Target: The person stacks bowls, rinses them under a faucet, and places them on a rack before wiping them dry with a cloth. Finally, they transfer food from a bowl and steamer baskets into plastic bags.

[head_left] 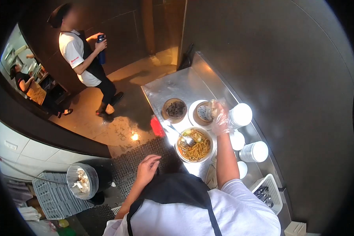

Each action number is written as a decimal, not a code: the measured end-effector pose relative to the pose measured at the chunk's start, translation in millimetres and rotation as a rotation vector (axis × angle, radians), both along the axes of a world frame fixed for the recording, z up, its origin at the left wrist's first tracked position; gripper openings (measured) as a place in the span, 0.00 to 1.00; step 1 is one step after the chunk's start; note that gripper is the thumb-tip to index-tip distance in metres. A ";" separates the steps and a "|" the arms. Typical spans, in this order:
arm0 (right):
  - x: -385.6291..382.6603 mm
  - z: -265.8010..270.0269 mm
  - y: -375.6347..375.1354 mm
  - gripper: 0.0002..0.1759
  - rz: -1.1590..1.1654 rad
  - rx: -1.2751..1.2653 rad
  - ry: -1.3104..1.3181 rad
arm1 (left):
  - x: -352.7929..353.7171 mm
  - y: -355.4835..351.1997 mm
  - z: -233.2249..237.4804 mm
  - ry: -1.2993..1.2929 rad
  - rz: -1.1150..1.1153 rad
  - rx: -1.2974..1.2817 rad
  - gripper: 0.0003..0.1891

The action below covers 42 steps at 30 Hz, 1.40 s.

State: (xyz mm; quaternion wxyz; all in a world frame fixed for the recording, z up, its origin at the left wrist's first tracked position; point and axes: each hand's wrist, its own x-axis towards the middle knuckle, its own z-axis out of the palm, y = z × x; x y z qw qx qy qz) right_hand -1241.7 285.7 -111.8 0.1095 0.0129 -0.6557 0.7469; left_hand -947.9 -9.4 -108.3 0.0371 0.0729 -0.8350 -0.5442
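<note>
On the steel counter, a white bowl of noodles [194, 144] holds a metal utensil [188, 140]. Beyond it stand a round container with dark contents [174, 110] and a second round container [203, 112] on a white plate [192, 114]. My right hand [221, 117], in a clear plastic glove, is closed beside that second container, between it and a stack of white dishes [241, 115]; what its fingers hold is too small to name. My left hand [148, 169] is bare, with fingers slightly bent and apart, left of the counter, holding nothing.
More stacked white dishes [254, 152] line the counter's right side, above a white basket of utensils [269, 192]. A red object [157, 126] hangs at the left edge. A bin [82, 181] and grey crates [59, 196] stand lower left. One person [82, 55] holds a dark bottle; another stands farther back.
</note>
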 end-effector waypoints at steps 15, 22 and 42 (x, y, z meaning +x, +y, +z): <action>156.5 90.3 -66.7 0.24 0.796 -1.592 -0.690 | -99.2 92.4 8.4 -0.713 -0.478 1.212 0.35; 202.6 89.7 -77.2 0.19 0.412 -0.920 -0.301 | -104.0 80.7 -27.6 -0.539 -0.114 1.161 0.22; 234.8 55.0 -162.7 0.25 -0.163 1.050 0.666 | -27.2 -114.6 79.2 0.195 -0.063 0.627 0.03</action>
